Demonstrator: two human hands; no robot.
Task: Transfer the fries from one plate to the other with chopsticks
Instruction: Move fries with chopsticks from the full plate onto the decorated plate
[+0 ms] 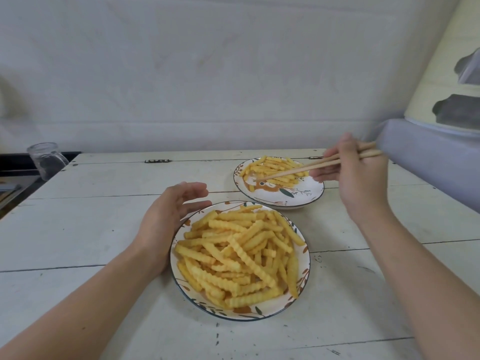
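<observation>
A patterned near plate (181,287) carries a big heap of crinkle-cut fries (241,255). My left hand (166,219) rests against its left rim with relaxed fingers. Farther back to the right, a second plate (298,197) holds a smaller pile of fries (275,167). My right hand (355,175) grips a pair of wooden chopsticks (306,168). Their tips reach down over the far plate at the front edge of its fries. I see no fry between the tips.
Both plates stand on a white plank table (91,229) with worn paint. A clear glass jar (46,159) stands at the table's back left corner. A lavender cushioned seat (428,157) lies past the right edge. A pale wall rises behind.
</observation>
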